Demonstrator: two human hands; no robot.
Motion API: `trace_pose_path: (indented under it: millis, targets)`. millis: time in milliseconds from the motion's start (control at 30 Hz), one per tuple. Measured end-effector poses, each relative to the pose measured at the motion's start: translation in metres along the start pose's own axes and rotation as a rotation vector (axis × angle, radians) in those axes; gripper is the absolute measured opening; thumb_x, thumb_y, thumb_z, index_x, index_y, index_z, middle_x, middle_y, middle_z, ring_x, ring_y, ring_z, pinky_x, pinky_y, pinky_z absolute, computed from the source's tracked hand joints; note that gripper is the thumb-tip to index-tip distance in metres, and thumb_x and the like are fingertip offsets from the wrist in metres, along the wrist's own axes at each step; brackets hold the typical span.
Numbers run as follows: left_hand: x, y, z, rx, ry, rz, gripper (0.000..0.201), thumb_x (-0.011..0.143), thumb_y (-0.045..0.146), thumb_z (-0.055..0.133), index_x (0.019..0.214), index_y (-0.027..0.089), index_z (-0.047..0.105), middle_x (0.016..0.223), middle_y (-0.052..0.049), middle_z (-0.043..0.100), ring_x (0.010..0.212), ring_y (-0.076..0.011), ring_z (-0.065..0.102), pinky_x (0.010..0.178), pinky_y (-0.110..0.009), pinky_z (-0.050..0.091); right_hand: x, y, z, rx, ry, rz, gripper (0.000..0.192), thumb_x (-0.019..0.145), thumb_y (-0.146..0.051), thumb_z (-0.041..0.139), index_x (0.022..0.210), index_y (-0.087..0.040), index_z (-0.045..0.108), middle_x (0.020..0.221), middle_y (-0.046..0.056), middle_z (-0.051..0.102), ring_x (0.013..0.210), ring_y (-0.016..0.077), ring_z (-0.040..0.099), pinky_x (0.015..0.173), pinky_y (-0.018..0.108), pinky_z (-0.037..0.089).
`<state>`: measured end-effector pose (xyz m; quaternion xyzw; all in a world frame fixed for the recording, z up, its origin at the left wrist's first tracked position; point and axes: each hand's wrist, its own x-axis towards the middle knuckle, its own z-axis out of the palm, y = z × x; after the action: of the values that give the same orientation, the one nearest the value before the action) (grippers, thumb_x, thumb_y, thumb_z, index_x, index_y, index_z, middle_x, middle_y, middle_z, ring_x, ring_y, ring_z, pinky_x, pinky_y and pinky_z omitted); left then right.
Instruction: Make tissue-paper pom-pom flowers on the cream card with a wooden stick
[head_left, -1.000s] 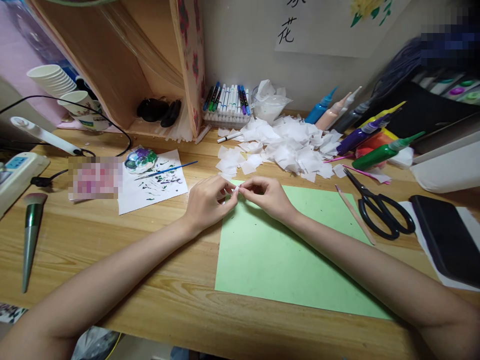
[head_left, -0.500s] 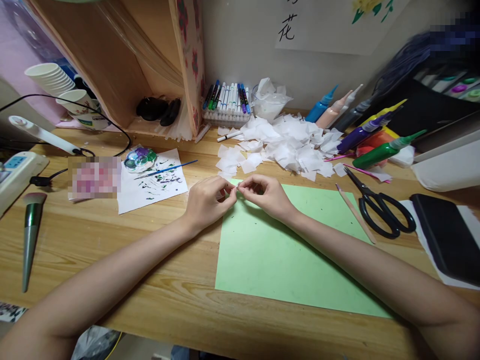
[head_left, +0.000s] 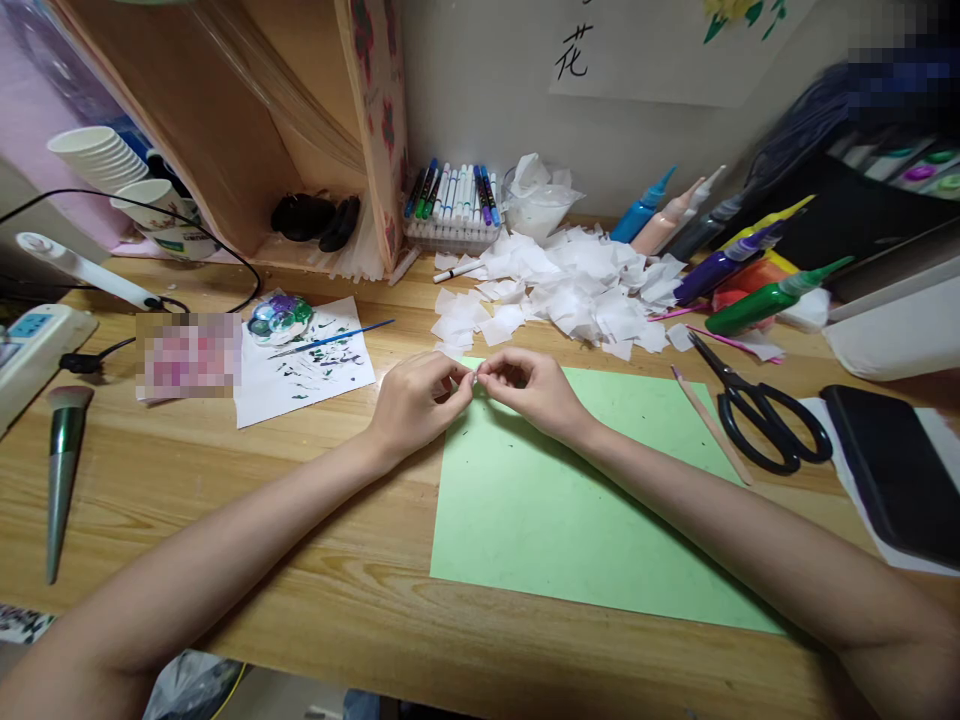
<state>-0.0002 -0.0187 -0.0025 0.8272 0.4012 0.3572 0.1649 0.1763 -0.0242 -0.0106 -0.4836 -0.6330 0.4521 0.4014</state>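
My left hand and my right hand meet fingertip to fingertip over the upper left part of a green sheet of paper. Both are closed in a pinch. Something tiny and pale shows between the fingertips, too small to name. A few dark specks dot the sheet. Just beyond my hands, a heap of white paper pieces spreads over the wooden table. Right of my right hand, a pencil lies across the sheet's edge, beside black-handled scissors.
Paint bottles lean at the back right, near a black phone-like slab. Behind the heap stand a marker set and a plastic cup. At left lie a paint-smeared paper, a thin blue brush and a makeup brush.
Almost nothing differs. Both hands keep their fingertip pinch at the same spot, with only a very slight shift of the fingers and the view.
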Motion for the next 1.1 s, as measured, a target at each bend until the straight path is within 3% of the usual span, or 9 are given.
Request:
trace_pose_path:
  millis: [467,767,1100]
  targets:
    - [0.001,-0.001,0.000,-0.065,0.027,-0.047,0.009,0.080,0.018,0.059,0.073,0.017,0.065,0.064,0.000,0.065,0.056,-0.0100,0.053,0.054,-0.022,0.040,-0.001,0.000,0.001,0.012,0.000,-0.010,0.011,0.074,-0.026,0.064,0.072,-0.016,0.059,0.069,-0.001,0.058,0.060,0.0089,0.045,0.055,0.023,0.035]
    - [0.004,-0.006,0.001,-0.254,0.163,-0.292,0.012,0.080,0.021,0.056,0.068,0.017,0.053,0.066,0.001,0.058,0.060,-0.0103,0.054,0.057,-0.023,0.044,0.002,0.003,0.000,0.053,0.132,0.029,0.008,0.071,-0.022,0.061,0.072,-0.017,0.054,0.066,-0.002,0.052,0.060,0.0095,0.046,0.056,0.024,0.036]
    - [0.006,-0.007,-0.003,-0.272,0.254,-0.484,0.014,0.079,0.020,0.053,0.065,0.018,0.047,0.062,0.003,0.049,0.056,-0.0098,0.045,0.054,-0.023,0.037,0.009,0.007,-0.007,-0.016,0.365,0.035,0.006,0.074,-0.020,0.060,0.072,-0.018,0.054,0.068,-0.002,0.051,0.061,0.0103,0.046,0.058,0.025,0.040]
